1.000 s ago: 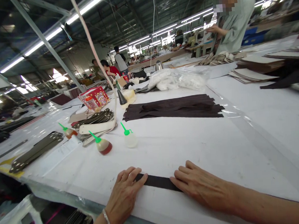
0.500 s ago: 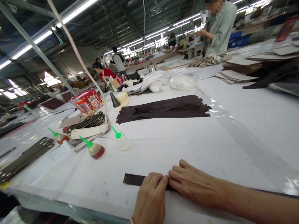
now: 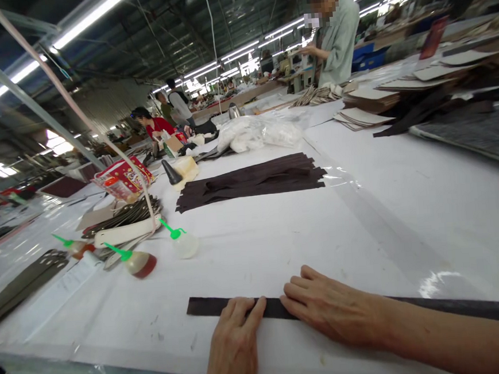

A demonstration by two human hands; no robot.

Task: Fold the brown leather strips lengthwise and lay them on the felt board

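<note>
A long dark brown strip (image 3: 203, 306) lies flat along the near part of the white table. My left hand (image 3: 236, 343) grips it near its left end, fingers bent and pressed together on the strip. A short way to the right, my right hand (image 3: 328, 307) is closed on the same strip, its fingertips at the edge. A bare stretch of the strip shows between the two hands, and more of it runs out to the right behind my forearm. What lies under the fingertips is hidden. Farther back is a stack of similar dark strips (image 3: 249, 181).
Squeeze bottles with green nozzles, one clear (image 3: 185, 245) and one with reddish liquid (image 3: 143, 264), stand at the left. Beyond are a red patterned bag (image 3: 134, 176) and clear plastic bags (image 3: 262, 133). Flat pieces (image 3: 367, 117) are stacked at right. A co-worker (image 3: 342, 41) stands across the table.
My hands have moved apart along the strip, the left one going leftward, so the strip shows between them. The camera view has swung to the right.
</note>
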